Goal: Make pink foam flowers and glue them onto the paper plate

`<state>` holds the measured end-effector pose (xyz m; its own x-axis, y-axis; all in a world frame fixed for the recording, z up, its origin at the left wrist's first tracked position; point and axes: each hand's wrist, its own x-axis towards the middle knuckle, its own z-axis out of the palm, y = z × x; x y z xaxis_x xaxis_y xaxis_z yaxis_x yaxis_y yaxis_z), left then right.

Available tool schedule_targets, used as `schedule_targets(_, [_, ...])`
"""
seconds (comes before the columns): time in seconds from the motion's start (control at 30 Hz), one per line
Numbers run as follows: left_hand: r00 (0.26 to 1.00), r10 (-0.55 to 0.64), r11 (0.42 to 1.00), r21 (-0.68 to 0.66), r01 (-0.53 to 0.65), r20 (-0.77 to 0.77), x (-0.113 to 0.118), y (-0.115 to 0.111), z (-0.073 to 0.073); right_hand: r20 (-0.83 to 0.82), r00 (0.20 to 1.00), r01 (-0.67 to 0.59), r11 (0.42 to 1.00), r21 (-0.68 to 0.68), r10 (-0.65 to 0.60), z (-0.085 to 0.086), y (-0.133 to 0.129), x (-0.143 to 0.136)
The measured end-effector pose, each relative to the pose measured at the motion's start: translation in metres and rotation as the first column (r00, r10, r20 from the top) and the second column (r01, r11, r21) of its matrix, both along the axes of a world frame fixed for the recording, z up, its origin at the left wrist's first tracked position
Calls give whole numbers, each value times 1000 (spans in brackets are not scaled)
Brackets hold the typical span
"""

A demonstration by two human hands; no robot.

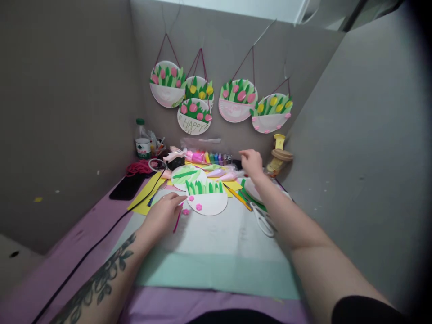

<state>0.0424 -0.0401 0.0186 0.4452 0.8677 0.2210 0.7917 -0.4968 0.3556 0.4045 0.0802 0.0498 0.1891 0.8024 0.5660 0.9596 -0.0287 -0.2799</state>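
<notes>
A white paper-plate basket (212, 203) with green paper leaves and pink flowers lies on the white sheet. At its left edge is my left hand (167, 208), fingers close together near a pink flower (185, 212) and a thin magenta stick (178, 219); what those fingers hold, if anything, is too small to tell. My right hand (251, 163) is raised over the back right of the table, fingers curled together, near the plastic bags of clay (229, 174). Whatever it grips is not visible. Behind the basket lies another plate with green strips (189, 177).
White scissors (263, 222) and a yellow-orange cutter (240, 199) lie at the right. A phone (126, 186), magenta cord (140, 168) and bottle (143, 141) stand or lie left. A black cable crosses the left side. Decorated plates (238, 110) hang on the back wall.
</notes>
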Motion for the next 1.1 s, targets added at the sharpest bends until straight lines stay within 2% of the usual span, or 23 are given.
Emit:
schedule_targets(0.03, [1000,-2,1000,-7,2,26,0,-1,1,50,995,92,986,-140,-86,1,19,23])
schedule_targets(0.07, [998,-4,1000,-14,5,55,0,-2,2,62,991,131,968,-212,-120,0,35,42])
schedule_targets(0.2, [980,-45,998,-30,51,195,-2,-1,-2,115,981,191,899,-394,-158,-21,79,91])
schedule_targets(0.3, [955,-75,996,-33,88,287,-6,2,-8,175,977,190,859,-475,-119,-38,98,109])
schedule_targets(0.47, [928,-94,995,-1,101,360,-10,8,-16,211,975,73,800,-596,68,-50,123,136])
schedule_targets(0.6, [921,-97,994,-5,107,378,-14,13,-19,183,966,-12,740,-673,181,-54,132,153])
schedule_targets(0.73, [920,-85,993,-44,110,383,-13,15,-19,150,968,-38,709,-704,202,-55,133,158])
schedule_targets(0.87, [918,-77,993,-49,104,390,-10,14,-19,136,972,-45,720,-692,191,-52,131,156])
schedule_targets(1.1, [907,-80,993,-49,109,413,-10,11,-16,168,965,-57,783,-619,203,-53,121,153])
